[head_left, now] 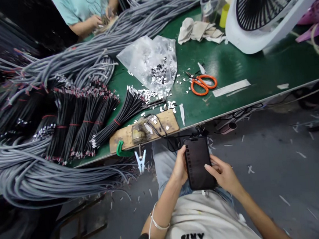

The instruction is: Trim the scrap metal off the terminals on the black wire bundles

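Lengthwise: phone (197, 166), top toward table (265, 65).

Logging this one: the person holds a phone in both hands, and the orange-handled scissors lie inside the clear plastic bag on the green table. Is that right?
Not quite: the scissors are not inside the bag. The head view shows them lying on the bare green table, apart from the bag. The phone is indeed in the left hand and right hand.
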{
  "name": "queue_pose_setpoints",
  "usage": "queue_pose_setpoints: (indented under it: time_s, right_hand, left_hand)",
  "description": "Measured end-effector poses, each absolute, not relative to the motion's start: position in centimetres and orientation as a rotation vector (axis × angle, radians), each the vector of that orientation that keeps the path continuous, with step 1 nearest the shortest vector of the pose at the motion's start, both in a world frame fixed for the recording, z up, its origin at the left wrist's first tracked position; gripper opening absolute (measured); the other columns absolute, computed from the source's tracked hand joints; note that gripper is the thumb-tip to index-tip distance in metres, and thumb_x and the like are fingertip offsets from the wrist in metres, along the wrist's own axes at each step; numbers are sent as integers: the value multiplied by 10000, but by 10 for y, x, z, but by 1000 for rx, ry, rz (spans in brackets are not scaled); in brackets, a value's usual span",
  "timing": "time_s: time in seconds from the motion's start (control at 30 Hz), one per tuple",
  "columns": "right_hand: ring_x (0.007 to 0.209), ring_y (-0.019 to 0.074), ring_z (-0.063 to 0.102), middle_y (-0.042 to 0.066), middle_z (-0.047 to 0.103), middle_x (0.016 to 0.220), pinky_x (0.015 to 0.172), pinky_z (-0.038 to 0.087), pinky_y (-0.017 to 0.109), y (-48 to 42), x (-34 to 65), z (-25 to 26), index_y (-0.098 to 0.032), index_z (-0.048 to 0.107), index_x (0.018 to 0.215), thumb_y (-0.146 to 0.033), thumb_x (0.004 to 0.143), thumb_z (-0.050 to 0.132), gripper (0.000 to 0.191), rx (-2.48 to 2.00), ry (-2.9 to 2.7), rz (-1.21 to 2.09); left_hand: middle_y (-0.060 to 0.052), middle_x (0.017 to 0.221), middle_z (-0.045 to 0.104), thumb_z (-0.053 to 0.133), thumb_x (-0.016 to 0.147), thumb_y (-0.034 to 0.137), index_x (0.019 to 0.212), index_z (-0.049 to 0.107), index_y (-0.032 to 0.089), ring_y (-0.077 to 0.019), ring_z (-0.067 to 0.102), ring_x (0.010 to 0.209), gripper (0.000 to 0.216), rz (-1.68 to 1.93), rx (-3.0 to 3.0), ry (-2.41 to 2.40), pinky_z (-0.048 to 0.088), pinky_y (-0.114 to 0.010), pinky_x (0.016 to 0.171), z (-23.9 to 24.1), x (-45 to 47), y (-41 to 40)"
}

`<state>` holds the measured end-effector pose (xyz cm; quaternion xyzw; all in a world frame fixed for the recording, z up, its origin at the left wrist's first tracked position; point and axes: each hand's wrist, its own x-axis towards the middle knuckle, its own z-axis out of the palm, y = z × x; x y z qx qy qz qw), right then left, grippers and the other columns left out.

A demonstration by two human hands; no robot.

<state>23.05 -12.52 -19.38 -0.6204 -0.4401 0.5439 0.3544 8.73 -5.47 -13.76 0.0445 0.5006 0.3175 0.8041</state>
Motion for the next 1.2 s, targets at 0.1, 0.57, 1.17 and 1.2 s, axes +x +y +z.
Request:
queue_pose_setpoints:
  time_s: [0.1,0.57,1.17,1.2]
  right_hand:
    - [620,185,637,47,669,694,568,529,281,-125,230,-193,-116,528,1191,-413,819,517,476,-1579,-1113,1443]
    - [636,136,640,112,607,1094,516,498,224,-132,235,-185,-216,130,1411,-209,715,643,865,-1336,-1124,1829]
    - [586,111,556,72,607,1021,498,452,220,-138,237,-192,-226,80,1420,-149,684,621,917,-1426,-1223,1781]
    - [603,122,572,83,604,1039,519,470,237,-139,237,-193,-217,97,1419,-169,703,608,881,-1431,-1219,1767]
  left_hand:
    - [-81,824,718,523,757,485,983,664,107,-242,645,796,462,672,106,1092,451,-331,789,-138,88,-55]
    - [-48,766,700,562,705,470,864,662,137,-220,623,771,383,733,156,1176,433,-296,736,-144,85,-53]
    - [-54,716,702,564,709,412,804,669,138,-256,635,845,309,703,128,1187,448,-337,788,-145,91,-52]
    - [-56,737,706,563,711,409,817,669,138,-257,634,857,309,707,123,1182,448,-337,794,-146,91,-52]
